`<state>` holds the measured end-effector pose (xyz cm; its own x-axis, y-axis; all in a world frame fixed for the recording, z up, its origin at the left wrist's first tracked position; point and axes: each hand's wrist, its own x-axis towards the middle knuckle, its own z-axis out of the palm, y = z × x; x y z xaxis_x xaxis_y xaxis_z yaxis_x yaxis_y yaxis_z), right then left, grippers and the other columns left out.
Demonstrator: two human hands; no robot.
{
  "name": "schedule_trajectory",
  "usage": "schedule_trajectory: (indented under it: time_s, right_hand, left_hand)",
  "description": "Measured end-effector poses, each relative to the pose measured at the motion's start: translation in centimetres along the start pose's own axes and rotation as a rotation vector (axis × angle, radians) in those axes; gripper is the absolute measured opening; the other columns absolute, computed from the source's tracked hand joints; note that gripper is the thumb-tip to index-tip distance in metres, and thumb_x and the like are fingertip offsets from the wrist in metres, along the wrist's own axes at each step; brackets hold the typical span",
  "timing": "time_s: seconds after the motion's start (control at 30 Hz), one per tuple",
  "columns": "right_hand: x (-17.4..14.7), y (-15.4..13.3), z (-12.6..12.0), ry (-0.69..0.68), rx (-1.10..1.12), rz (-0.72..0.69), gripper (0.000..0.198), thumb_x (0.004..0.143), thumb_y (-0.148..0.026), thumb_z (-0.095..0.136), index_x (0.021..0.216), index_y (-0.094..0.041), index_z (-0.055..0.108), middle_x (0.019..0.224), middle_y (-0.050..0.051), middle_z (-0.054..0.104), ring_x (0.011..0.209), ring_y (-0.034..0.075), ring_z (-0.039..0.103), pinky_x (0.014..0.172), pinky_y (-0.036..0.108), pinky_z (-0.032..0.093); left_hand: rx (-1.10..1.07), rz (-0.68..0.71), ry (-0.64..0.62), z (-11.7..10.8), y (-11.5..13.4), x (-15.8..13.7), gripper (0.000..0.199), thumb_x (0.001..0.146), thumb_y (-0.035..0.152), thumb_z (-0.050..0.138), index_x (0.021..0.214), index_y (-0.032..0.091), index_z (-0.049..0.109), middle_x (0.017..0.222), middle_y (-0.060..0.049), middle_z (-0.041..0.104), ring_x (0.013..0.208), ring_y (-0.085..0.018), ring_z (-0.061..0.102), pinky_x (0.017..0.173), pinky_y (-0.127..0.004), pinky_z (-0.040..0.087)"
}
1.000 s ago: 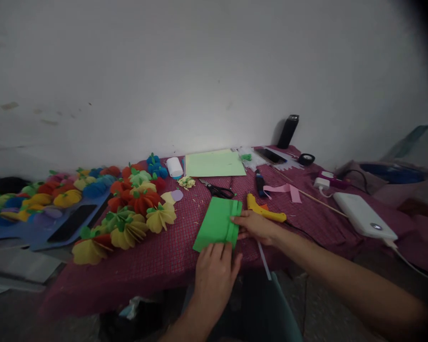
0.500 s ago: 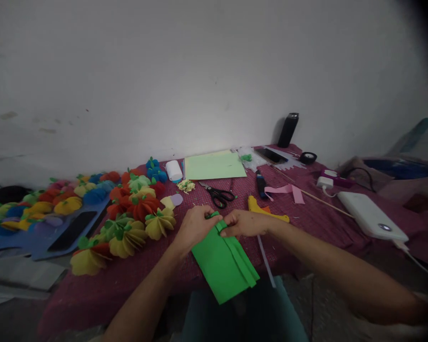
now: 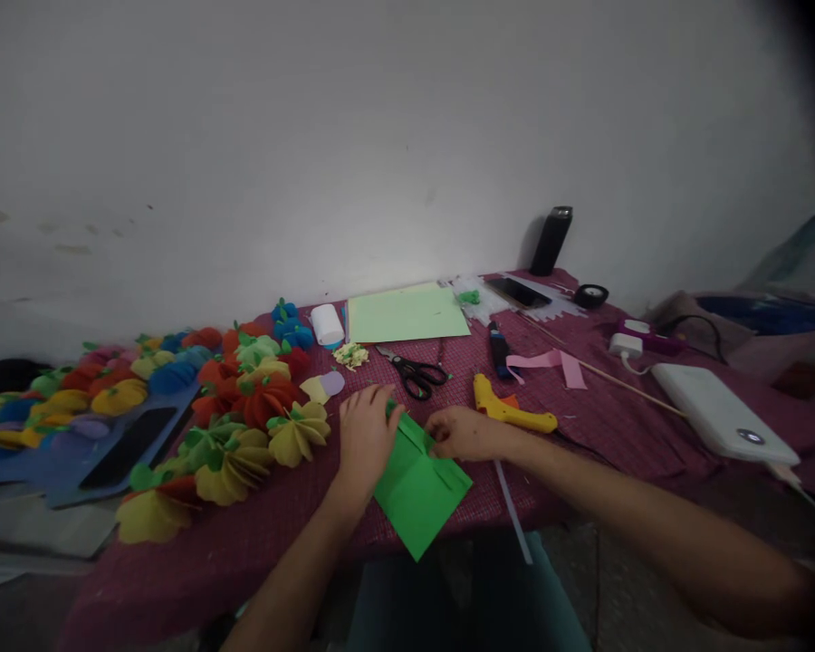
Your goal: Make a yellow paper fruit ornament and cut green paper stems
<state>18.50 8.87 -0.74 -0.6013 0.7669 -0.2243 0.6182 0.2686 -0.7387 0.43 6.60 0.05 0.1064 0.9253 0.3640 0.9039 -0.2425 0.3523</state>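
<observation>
A green paper sheet (image 3: 417, 507) with folds along its right side lies at the table's front edge, one corner hanging over. My left hand (image 3: 369, 435) is closed at the sheet's upper left edge, the thumb on the paper. My right hand (image 3: 463, 435) pinches the folded strip on the right side, fingers curled. Just behind the hands are black-handled scissors (image 3: 417, 378), their blades pointing to the back left. A yellow glue gun (image 3: 512, 412) lies right of my right hand, and a pale narrow strip (image 3: 514, 512) hangs over the table edge below it.
Several colourful paper pumpkins (image 3: 264, 398) crowd the left side. Pale green sheets (image 3: 407, 315) lie at the back. On the right are a pink strip (image 3: 550, 360), a white power bank (image 3: 723, 412), a wooden stick (image 3: 635, 389), black tape (image 3: 590, 295) and a black bottle (image 3: 552, 242).
The green sheet has turned and shifted slightly up. My left hand has moved a little left, and my right hand has slid down along the fold, away from the left.
</observation>
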Motion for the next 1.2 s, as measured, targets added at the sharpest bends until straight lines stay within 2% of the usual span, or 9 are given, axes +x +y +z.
schedule_trajectory:
  time_s: [0.07, 0.17, 0.27, 0.47, 0.6, 0.77, 0.97, 1.07, 1.2]
  right_hand:
    - [-0.3, -0.4, -0.2, 0.088, -0.097, -0.014, 0.02, 0.066, -0.018, 0.061, 0.086, -0.014, 0.064, 0.074, 0.003, 0.064, 0.066, 0.015, 0.057, 0.057, 0.023, 0.041]
    - [-1.2, -0.8, -0.4, 0.186, -0.195, -0.033, 0.026, 0.068, -0.017, 0.059, 0.094, -0.016, 0.064, 0.081, 0.005, 0.066, 0.075, 0.018, 0.059, 0.067, 0.027, 0.041]
    - [-2.5, -0.8, -0.2, 0.216, -0.306, -0.088, 0.025, 0.071, -0.013, 0.057, 0.095, -0.018, 0.065, 0.084, 0.004, 0.065, 0.078, 0.017, 0.059, 0.069, 0.026, 0.041]
    - [-4.1, -0.4, 1.1, 0.177, -0.54, -0.252, 0.022, 0.078, -0.013, 0.054, 0.097, -0.019, 0.064, 0.093, 0.005, 0.061, 0.085, 0.017, 0.059, 0.071, 0.026, 0.043]
    - [-4.3, -0.3, 1.9, 0.158, -0.637, -0.332, 0.019, 0.083, -0.01, 0.05, 0.091, -0.018, 0.064, 0.088, 0.005, 0.061, 0.079, 0.017, 0.058, 0.069, 0.027, 0.043]
    - [-4.5, 0.4, 2.7, 0.143, -0.729, -0.428, 0.018, 0.084, -0.009, 0.049, 0.089, -0.018, 0.064, 0.091, 0.007, 0.063, 0.082, 0.021, 0.054, 0.072, 0.033, 0.044]
    - [-5.2, 1.3, 2.6, 0.075, -0.648, -0.478, 0.024, 0.086, -0.014, 0.05, 0.107, -0.019, 0.059, 0.11, 0.004, 0.063, 0.103, 0.023, 0.05, 0.091, 0.039, 0.037]
    - [-5.5, 1.8, 2.4, 0.048, -0.606, -0.49, 0.025, 0.087, -0.015, 0.048, 0.111, -0.018, 0.057, 0.114, 0.005, 0.062, 0.107, 0.023, 0.049, 0.093, 0.041, 0.036]
    - [-5.6, 2.7, 2.8, 0.078, -0.552, -0.511, 0.027, 0.088, -0.016, 0.048, 0.114, -0.02, 0.056, 0.117, 0.004, 0.061, 0.109, 0.023, 0.048, 0.096, 0.041, 0.033]
  left_hand:
    - [0.1, 0.149, 0.049, 0.4, 0.3, -1.1, 0.034, 0.086, 0.016, 0.048, 0.118, 0.02, 0.053, 0.123, -0.01, 0.053, 0.112, -0.025, 0.045, 0.092, -0.042, 0.034]
    - [0.127, 0.376, -0.087, 1.0, -0.1, -2.8, 0.034, 0.084, 0.009, 0.046, 0.114, 0.022, 0.056, 0.118, -0.006, 0.056, 0.109, -0.021, 0.048, 0.091, -0.037, 0.038]
    - [0.172, 0.429, -0.171, 1.2, -1.0, -3.7, 0.033, 0.084, 0.009, 0.047, 0.114, 0.021, 0.056, 0.118, -0.005, 0.058, 0.111, -0.02, 0.049, 0.093, -0.037, 0.038]
    - [0.251, 0.541, -0.228, 0.8, -1.6, -3.2, 0.035, 0.088, 0.013, 0.043, 0.121, 0.022, 0.051, 0.126, -0.004, 0.055, 0.12, -0.018, 0.044, 0.099, -0.036, 0.032]
    - [0.245, 0.653, -0.317, 0.7, -2.0, -3.2, 0.039, 0.089, 0.011, 0.037, 0.124, 0.022, 0.048, 0.13, -0.002, 0.052, 0.124, -0.014, 0.041, 0.104, -0.035, 0.027]
    - [0.188, 0.579, -0.356, 0.4, -3.3, -3.7, 0.046, 0.087, 0.014, 0.038, 0.131, 0.022, 0.041, 0.135, -0.004, 0.047, 0.126, -0.015, 0.04, 0.106, -0.037, 0.027]
    - [0.215, 0.445, -0.343, -0.1, -4.5, -4.2, 0.047, 0.086, 0.02, 0.04, 0.134, 0.017, 0.037, 0.139, -0.009, 0.041, 0.129, -0.019, 0.034, 0.105, -0.042, 0.029]
    - [0.23, 0.409, -0.313, 0.0, -4.8, -4.5, 0.049, 0.085, 0.018, 0.04, 0.134, 0.016, 0.037, 0.139, -0.009, 0.04, 0.13, -0.019, 0.033, 0.105, -0.043, 0.03]
    - [0.228, 0.382, -0.28, 0.0, -4.7, -4.8, 0.048, 0.085, 0.018, 0.041, 0.132, 0.017, 0.038, 0.137, -0.01, 0.043, 0.129, -0.02, 0.034, 0.104, -0.044, 0.032]
